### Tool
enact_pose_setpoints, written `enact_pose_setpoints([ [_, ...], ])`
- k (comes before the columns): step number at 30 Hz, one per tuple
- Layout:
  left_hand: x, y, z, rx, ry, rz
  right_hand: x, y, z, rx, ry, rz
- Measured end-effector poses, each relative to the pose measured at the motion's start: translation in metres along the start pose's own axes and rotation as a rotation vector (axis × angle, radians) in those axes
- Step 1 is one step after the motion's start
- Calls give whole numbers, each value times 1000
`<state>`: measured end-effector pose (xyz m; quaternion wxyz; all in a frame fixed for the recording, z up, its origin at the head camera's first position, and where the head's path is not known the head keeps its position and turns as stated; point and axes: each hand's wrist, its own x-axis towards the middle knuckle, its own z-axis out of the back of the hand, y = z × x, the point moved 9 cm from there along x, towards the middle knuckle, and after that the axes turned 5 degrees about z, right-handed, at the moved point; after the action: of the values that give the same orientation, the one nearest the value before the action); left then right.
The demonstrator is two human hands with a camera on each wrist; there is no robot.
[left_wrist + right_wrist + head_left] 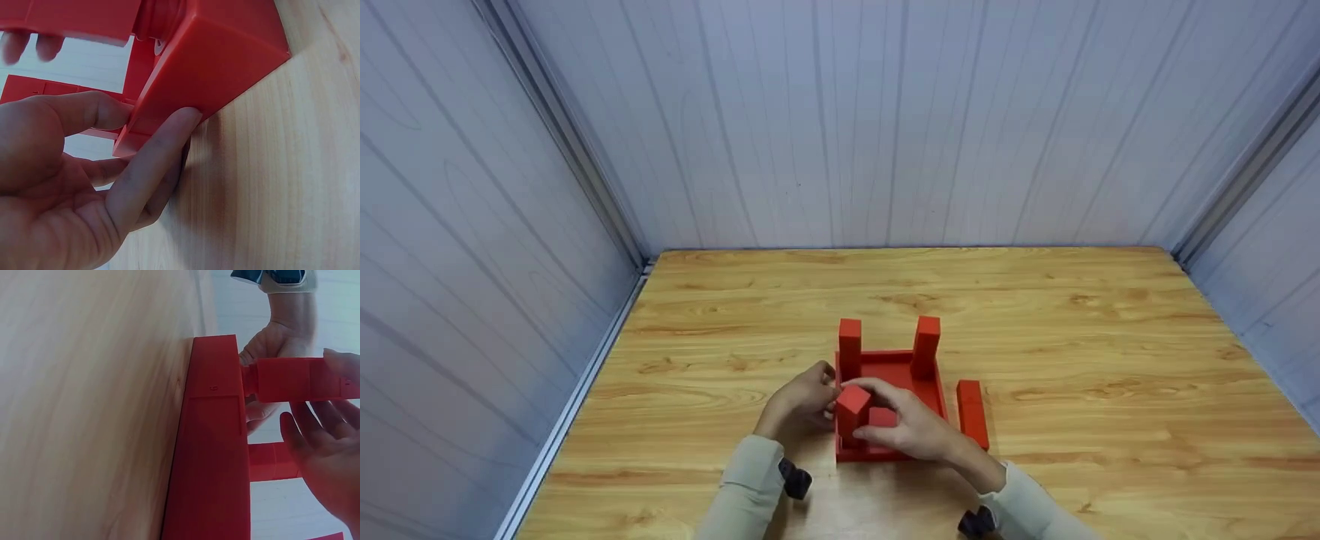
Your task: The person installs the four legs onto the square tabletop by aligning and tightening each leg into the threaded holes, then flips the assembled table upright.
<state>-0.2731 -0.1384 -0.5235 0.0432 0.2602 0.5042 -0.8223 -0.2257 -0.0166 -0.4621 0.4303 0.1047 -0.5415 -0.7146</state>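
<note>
A square red tray-like base (886,352) with low walls lies on the table, and a red post (850,349) and another post (926,346) stand upright at its far corners. My right hand (915,427) pinches a third red post (853,414) upright at the near left corner, thumb on one side and fingers on the other. The right wrist view shows the narrow neck of this post (287,379) meeting the rim. On the left, my left hand (802,397) grips the base's side wall (208,67), thumb over the top edge and fingers along the outside.
A loose red post (973,414) lies on the wooden table (1080,337) just right of the base. White panel walls (855,127) close off the back and both sides. Dark wrist devices sit at both sleeve cuffs.
</note>
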Motion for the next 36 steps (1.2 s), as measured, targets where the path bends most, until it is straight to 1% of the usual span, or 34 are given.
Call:
enact_pose_setpoints([
  [3,0,1,-1,-29,12,-3,0,1,2,-53,-33,16],
  [5,1,1,-2,-45,16,-5,1,4,3,-72,-50,7],
  [12,1,0,-1,-33,13,-11,3,31,6,-78,-84,-14],
  [15,1,0,-1,-46,9,-5,3,36,6,-96,-102,-11],
  [19,0,1,-2,-94,10,13,3,35,6,-133,-118,-13],
  [23,0,3,-3,-135,10,34,2,22,3,-136,-113,-28],
  [26,0,3,-4,-135,13,35,1,9,1,-102,-86,-56],
  [29,0,2,-3,-92,8,19,0,0,-1,-32,-44,-82],
  [32,0,0,-1,-38,-3,-1,-1,-1,-2,49,-7,-85],
  [36,1,-1,-1,-52,8,4,0,3,-2,142,17,-52],
])
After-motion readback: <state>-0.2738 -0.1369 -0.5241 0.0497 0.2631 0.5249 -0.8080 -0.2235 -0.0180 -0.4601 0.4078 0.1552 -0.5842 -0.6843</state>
